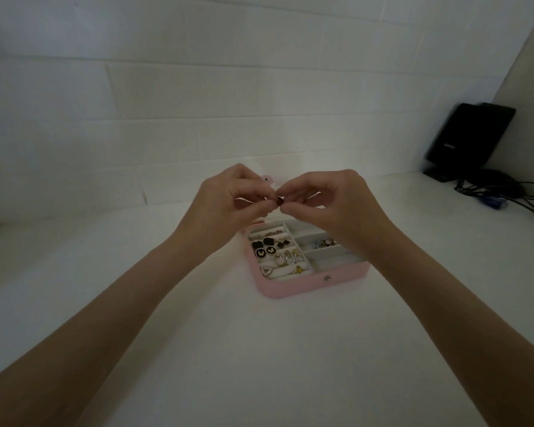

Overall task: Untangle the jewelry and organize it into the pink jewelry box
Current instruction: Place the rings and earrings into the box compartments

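The pink jewelry box [290, 286] lies open on the white table, its white compartments holding black earrings [267, 246], silver and gold pieces [290, 258] and other small items. Above its far edge, my left hand [228, 198] and my right hand [330, 201] meet fingertip to fingertip. Both pinch a small dark red piece of jewelry [279, 201] between them. The box lid is mostly hidden behind my hands; its snap tab [265, 179] shows over my left fingers.
A black device [469, 137] leans against the wall at the far right, with a tangle of black cables [506, 192] on the table beside it. White tiled wall behind the box.
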